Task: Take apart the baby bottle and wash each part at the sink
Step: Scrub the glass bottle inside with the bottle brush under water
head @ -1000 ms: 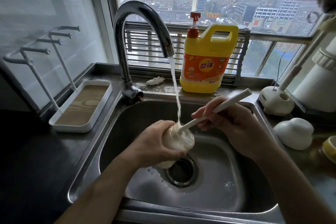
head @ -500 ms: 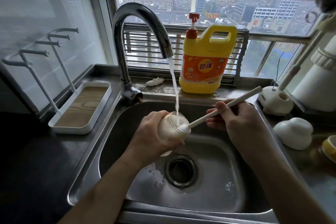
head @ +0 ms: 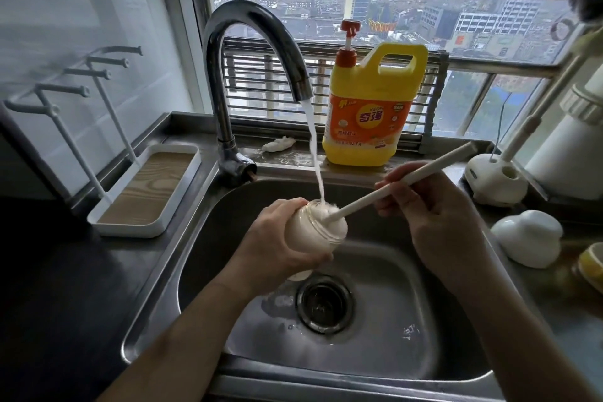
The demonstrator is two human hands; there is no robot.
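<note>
My left hand [head: 277, 245] grips the clear baby bottle body [head: 315, 232] over the steel sink [head: 424, 320], its mouth tilted up to the right. Water from the curved faucet [head: 257, 52] runs into the mouth. My right hand [head: 434, 215] holds the white handle of a bottle brush [head: 401, 181], whose head sits at the bottle's mouth, partly inside. The bottle's base is hidden behind my left hand.
A yellow detergent jug [head: 372, 114] stands on the ledge behind the sink. A white drying rack with a tray [head: 143, 192] is at left. At right stand a white brush holder [head: 496, 179], a white dome-shaped cap [head: 528, 238] and a white appliance [head: 574, 147]. The drain [head: 324, 303] lies below the bottle.
The brush was pulled out toward the bottle's mouth, then pushed slightly back in. Both hands rose a little under the stream.
</note>
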